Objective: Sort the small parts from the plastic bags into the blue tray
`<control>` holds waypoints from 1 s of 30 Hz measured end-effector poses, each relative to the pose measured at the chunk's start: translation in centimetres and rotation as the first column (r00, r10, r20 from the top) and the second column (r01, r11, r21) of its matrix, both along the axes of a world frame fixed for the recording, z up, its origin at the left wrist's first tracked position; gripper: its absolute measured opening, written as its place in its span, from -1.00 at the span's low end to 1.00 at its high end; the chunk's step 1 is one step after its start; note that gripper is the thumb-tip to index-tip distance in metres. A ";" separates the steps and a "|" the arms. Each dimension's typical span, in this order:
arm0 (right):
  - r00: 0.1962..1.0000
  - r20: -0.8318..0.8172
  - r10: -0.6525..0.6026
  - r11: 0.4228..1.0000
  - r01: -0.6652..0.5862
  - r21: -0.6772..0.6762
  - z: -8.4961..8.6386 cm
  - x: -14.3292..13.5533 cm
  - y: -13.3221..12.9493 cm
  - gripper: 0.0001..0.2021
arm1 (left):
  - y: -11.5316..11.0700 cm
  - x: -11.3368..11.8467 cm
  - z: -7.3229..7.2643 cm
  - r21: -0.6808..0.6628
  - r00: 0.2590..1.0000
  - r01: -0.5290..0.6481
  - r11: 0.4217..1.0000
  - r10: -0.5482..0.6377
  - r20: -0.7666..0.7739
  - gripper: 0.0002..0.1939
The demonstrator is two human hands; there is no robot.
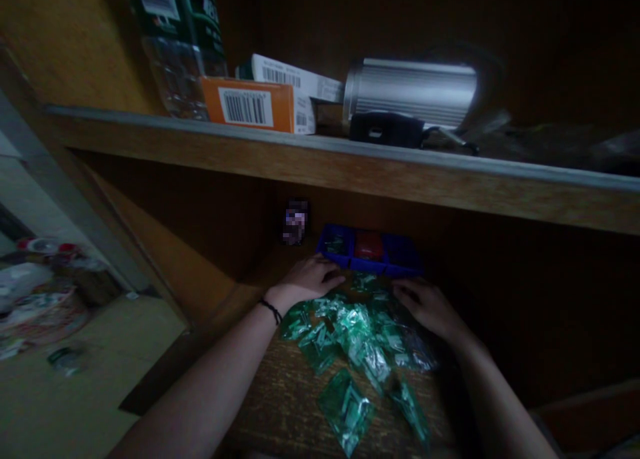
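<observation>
Many green packets (357,326) lie in front of me on the worn wooden surface (280,392), overlapping so much that I can't count them all; two sit toward the near side of the heap. Dimness swallows the right end of the shelf space, and clear film at the heap's right side is hard to make out. My left hand (313,278) comes in from the lower left, palm down, its fingers at the near left corner of the blue tray (367,267), thumb pointing right; one black bracelet (271,310) circles that wrist. My right hand (425,302) reaches in over the heap's right edge, fingers pointing left. Each grip looks open, fingers loosely bent. I count three compartments in the tray: dark contents at left, one red item (369,244) in the middle, the right one too dark to read. One pixelated object stands behind, to the left. Above, the shelf (320,156) carries one bottle (183,52), cut off at the top, one orange box (247,104) and one silver cylinder (413,91).
</observation>
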State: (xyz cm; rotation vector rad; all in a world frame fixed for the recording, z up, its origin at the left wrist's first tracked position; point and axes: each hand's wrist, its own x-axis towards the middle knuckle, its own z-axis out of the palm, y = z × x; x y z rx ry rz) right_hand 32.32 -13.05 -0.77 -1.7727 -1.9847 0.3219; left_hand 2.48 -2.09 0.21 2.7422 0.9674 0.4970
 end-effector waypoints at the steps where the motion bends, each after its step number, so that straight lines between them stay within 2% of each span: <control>1: 0.999 -0.020 0.030 0.999 -0.030 -0.029 0.2 -0.2 -0.2 -0.61 | -0.1 -0.1 0.0 -0.039 1.000 0.012 0.999 -0.012 -0.004 -0.52; 5: 0.996 -0.029 0.084 0.995 -0.085 -0.058 0.2 -0.7 -0.5 -0.59 | -0.1 -0.6 -0.3 -0.196 0.998 0.063 0.978 -0.060 0.021 -0.53; 10: 0.994 -0.061 0.088 0.995 -0.090 -0.029 -0.1 -0.1 -0.2 -0.69 | -0.2 -0.3 -0.2 -0.335 0.991 0.132 0.933 -0.121 0.056 -0.69; 13: 0.995 -0.071 0.075 0.997 -0.074 0.026 0.0 0.3 -0.1 -0.71 | -0.4 0.0 -0.1 -0.402 0.991 0.132 0.906 -0.119 0.059 -0.73; 19: 0.987 -0.163 0.001 0.991 0.021 0.130 0.2 0.5 0.0 -0.68 | -0.4 -0.1 -0.2 -0.409 0.995 0.059 0.911 -0.023 0.093 -0.66; 25: 0.940 -0.311 -0.143 0.977 0.184 0.108 0.1 0.9 0.1 -0.66 | -0.2 -0.5 0.1 -0.447 0.994 0.106 0.888 -0.106 0.025 -0.78; 30: 0.899 -0.411 -0.150 0.968 0.218 0.125 0.1 1.0 -0.1 -0.65 | -0.1 -0.6 0.3 -0.486 0.979 0.161 0.859 -0.078 0.187 -0.80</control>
